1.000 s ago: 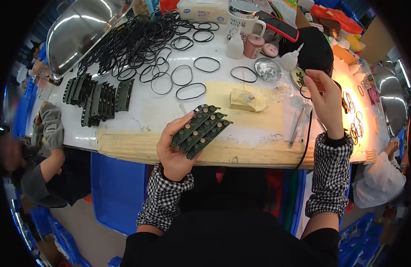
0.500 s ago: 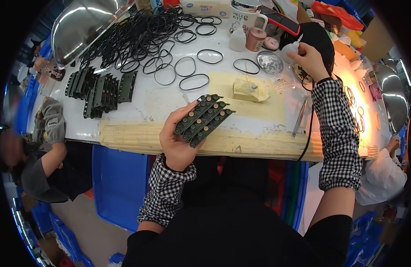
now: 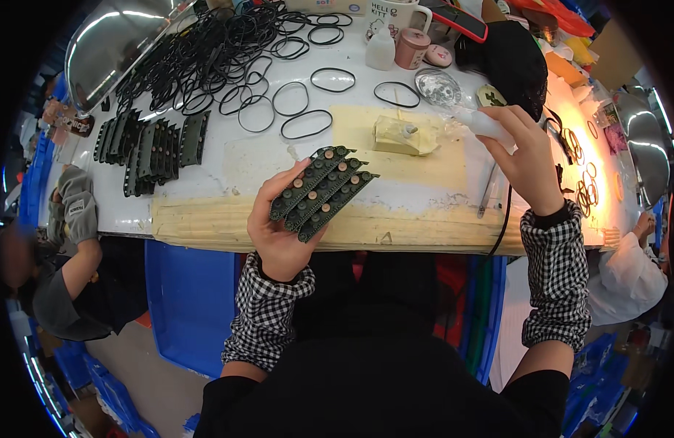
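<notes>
White bottle [image 3: 481,124], partly covered, sits clasped in the right hand [image 3: 528,160] while the left hand [image 3: 280,242], fingers [image 3: 277,182] partly hidden, grips green studded strips [image 3: 322,191].

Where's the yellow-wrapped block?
Head view, right of centre: yellow-wrapped block on the table, between green strips in left hand and white bottle in right hand.

Strips [image 3: 322,191] lie in my left grip [image 3: 280,244]. Left of it, on the tabletop [image 3: 198,179], sit other strips [image 3: 156,153], a heap of bands [image 3: 194,62] behind them. Rightward, a block [image 3: 399,136] sits before a mug [image 3: 380,16]; right of both, my right grip [image 3: 525,157] has a bottle [image 3: 481,124].
</notes>
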`<state>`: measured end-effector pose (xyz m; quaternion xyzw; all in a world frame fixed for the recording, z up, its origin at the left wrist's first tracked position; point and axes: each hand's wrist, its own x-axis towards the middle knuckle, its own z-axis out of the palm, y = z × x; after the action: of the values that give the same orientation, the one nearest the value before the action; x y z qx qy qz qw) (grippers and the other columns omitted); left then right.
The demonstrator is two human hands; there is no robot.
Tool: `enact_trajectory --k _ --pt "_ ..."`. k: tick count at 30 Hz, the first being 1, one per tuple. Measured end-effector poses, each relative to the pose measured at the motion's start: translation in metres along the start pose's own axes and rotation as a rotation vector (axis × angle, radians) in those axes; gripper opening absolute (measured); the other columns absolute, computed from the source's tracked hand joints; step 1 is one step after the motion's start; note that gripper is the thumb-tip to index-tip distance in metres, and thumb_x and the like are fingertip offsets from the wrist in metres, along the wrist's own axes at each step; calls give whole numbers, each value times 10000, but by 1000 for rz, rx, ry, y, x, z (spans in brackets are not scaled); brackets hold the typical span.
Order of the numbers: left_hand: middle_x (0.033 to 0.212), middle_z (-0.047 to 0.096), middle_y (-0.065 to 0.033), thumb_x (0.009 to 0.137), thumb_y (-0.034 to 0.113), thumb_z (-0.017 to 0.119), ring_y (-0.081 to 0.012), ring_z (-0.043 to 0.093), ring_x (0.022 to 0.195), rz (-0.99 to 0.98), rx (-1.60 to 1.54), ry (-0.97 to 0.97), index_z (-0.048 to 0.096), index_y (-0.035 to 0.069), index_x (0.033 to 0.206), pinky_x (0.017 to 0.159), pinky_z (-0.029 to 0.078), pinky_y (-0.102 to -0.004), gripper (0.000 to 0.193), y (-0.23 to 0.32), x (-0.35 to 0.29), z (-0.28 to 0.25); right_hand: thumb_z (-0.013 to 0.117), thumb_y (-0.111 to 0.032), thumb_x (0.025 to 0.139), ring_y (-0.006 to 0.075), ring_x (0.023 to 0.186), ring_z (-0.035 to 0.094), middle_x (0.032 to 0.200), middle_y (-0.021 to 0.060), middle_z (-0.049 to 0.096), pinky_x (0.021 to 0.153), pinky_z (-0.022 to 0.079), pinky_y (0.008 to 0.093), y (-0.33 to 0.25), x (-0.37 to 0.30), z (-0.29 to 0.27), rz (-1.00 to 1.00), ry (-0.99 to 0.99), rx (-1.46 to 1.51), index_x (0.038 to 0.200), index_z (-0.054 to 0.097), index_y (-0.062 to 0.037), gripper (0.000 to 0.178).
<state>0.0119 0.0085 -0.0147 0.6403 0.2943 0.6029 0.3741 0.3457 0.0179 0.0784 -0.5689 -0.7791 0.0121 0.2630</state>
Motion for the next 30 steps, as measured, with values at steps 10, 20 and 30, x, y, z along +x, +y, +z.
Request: enact_trajectory --k 10,20,30 --pt "1257 575 -192 692 -66 777 -235 575 1139 -20 70 7 510 -43 1241 999 452 -345 611 -1 2 0 705 -23 763 278 889 604 959 93 604 747 511 364 -1 6 6 -94 12 -156 1120 657 -99 368" --pt "1258 573 -191 702 -59 771 -228 573 1145 -5 71 -5 512 -46 1252 1011 437 -340 608 -1 2 0 720 17 711 255 904 607 980 77 601 731 521 351 -5 17 2 -218 16 -219 1111 658 -98 421" --pt "1264 564 -191 711 -61 762 -228 575 1153 14 36 10 510 -55 1253 1004 455 -339 598 0 3 1 719 7 714 247 921 609 988 69 603 741 529 349 -13 19 -4 -247 25 -275 1117 654 -109 424"
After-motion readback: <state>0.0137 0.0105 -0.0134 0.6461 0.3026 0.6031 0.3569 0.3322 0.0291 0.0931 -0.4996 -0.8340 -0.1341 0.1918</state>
